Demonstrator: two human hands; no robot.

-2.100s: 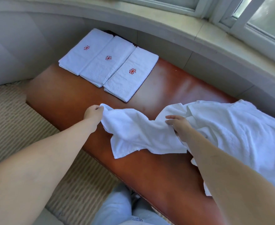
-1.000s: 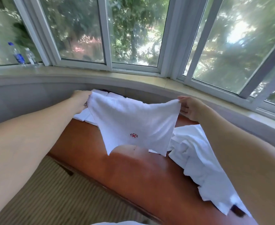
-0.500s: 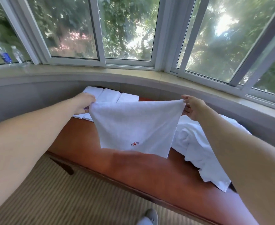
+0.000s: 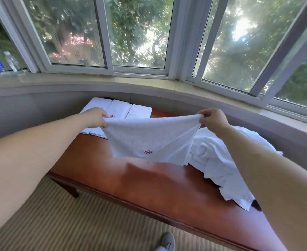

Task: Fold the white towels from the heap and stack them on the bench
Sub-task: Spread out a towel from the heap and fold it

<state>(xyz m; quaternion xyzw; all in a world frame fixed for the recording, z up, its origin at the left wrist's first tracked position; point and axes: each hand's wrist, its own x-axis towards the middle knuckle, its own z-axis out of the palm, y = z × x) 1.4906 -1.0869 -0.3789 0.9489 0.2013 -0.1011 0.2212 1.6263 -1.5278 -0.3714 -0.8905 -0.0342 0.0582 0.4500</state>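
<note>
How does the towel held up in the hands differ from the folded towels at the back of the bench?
The held towel hangs spread in the air, pinched at its top corners by the left hand and right hand; the folded towels lie flat on the bench. The held towel shows as one open sheet; the folded towels are narrow rectangles side by side. Both are white with a red emblem.

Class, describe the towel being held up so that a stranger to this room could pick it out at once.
Find the reddish wooden bench under the bay window. Above its middle hangs one white towel, pinched at its top corners by the left hand and right hand. Unlike the folded towels and the crumpled heap, it is spread open in the air.
</note>
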